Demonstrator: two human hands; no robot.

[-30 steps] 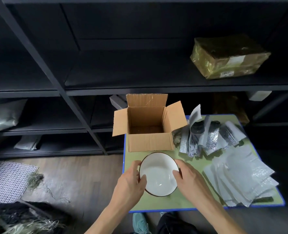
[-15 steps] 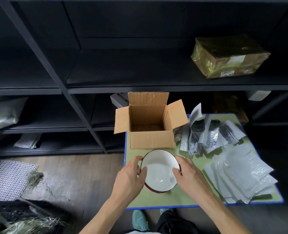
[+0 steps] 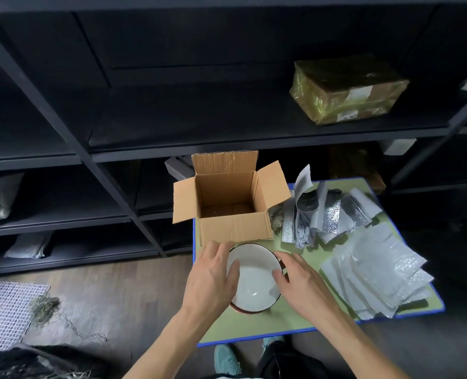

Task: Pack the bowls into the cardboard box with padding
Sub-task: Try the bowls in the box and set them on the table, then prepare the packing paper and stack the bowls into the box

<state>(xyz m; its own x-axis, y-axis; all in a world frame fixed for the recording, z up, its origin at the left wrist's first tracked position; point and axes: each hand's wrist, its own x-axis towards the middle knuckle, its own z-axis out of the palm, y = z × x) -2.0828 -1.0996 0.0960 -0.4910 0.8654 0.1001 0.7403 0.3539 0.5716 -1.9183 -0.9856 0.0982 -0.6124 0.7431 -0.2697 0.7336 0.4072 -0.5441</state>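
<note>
L hand point(image 3: 213, 274) and R hand point(image 3: 302, 285) clasp white bowl point(image 3: 254, 280) by opposite rims: thumbs inside, fingers near-straight outside. Bowl is just in front of open cardboard box point(image 3: 235, 228), over green mat point(image 3: 281, 324). Padding sheets point(image 3: 372, 269) lie to R, apart.

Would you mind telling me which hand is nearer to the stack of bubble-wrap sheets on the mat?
Right. The right hand grips the bowl at its right rim, just left of the bubble-wrap sheets; the left hand holds the opposite rim, with the bowl between it and them.
</note>
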